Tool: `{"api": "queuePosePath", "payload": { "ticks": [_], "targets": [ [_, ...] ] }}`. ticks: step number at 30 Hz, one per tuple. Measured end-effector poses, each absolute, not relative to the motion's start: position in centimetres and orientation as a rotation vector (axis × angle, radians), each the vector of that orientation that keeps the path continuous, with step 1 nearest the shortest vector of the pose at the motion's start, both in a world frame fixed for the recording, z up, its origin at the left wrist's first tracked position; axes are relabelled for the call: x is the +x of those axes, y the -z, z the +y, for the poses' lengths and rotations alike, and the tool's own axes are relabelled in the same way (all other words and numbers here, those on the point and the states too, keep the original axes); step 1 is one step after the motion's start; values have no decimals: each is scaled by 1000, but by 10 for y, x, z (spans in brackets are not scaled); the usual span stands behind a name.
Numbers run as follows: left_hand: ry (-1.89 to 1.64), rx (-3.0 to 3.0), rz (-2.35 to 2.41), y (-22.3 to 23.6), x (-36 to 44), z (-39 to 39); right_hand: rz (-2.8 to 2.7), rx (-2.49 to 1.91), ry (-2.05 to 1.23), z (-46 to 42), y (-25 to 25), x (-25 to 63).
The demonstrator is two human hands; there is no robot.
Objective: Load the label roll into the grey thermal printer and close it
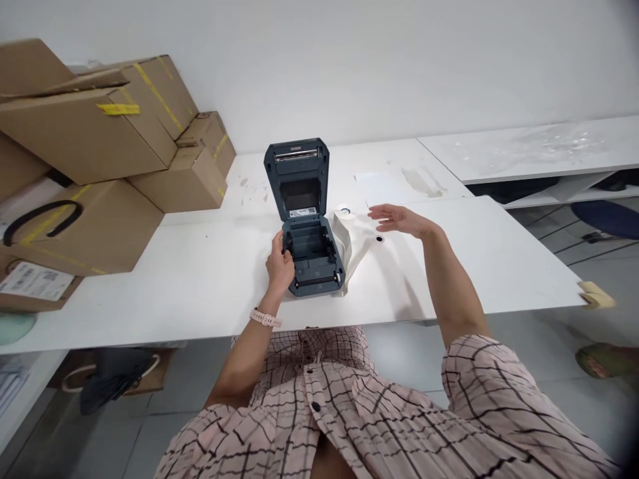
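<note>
The dark box machine (314, 256) sits near the front edge of the tabletop (200, 266), about halfway between its left and right ends. Its lid (298, 176) is wide open and stands up at the back, leaning a little. Inside the lid is a shiny bar (296, 156), and a white sticker (303, 213) is down low, by where the lid joins on.

The left hand (280, 266) holds the left side of the machine. Its thumb is bent over the rim and its other fingers are on the outside. A pink watch band (266, 318) goes around that wrist.

The right hand (397, 219) is empty, with its fingers spread and pointing left. It is up over the tabletop, to the right of the machine and apart from it.

Just beside the machine's right side is a long white strip (357, 265), bent near the machine's front right corner. A little ring with a dark middle (379, 239) is at its far end, near the right hand. A blue-green ring (345, 211) is by the machine's back right side, with more white strip (341, 233) next to it.

Farther back, a white sheet (374, 188) lies flat near the back edge, and a crinkly clear piece (424, 181) is to its right. Big brown boxes (100, 133) are piled up at the left end. A black curved thing (44, 216) rests on one of them.
</note>
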State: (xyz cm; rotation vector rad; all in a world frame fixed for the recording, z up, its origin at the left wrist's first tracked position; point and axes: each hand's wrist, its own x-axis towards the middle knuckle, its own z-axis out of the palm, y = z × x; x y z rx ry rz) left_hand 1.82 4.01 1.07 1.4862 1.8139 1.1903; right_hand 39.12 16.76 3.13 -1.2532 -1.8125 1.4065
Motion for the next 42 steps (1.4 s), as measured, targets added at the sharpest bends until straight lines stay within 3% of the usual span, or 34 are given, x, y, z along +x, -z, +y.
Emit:
{"api": "queuePosePath", "payload": {
  "ticks": [11,16,20,24,33,42],
  "targets": [
    [-1153,1475,1803,-16,21,35,-1812,-1312,-1301,209,-23,307],
    [-1166,1469,1803,-14,22,36,-1749,-1083,-1265,182,-58,309],
    [-1160,1464,1806,-14,22,37,-2210,-906,-1183,160,-105,269],
    [-1156,1446,1806,-16,23,36,-2791,-1045,-922,149,-126,211],
    [-1259,1385,1736,-10,23,39,-3104,-1243,-521,166,-91,156],
    [-1239,1376,1732,-9,23,38,-2851,-1093,-588,128,-75,192]
  ]
}}
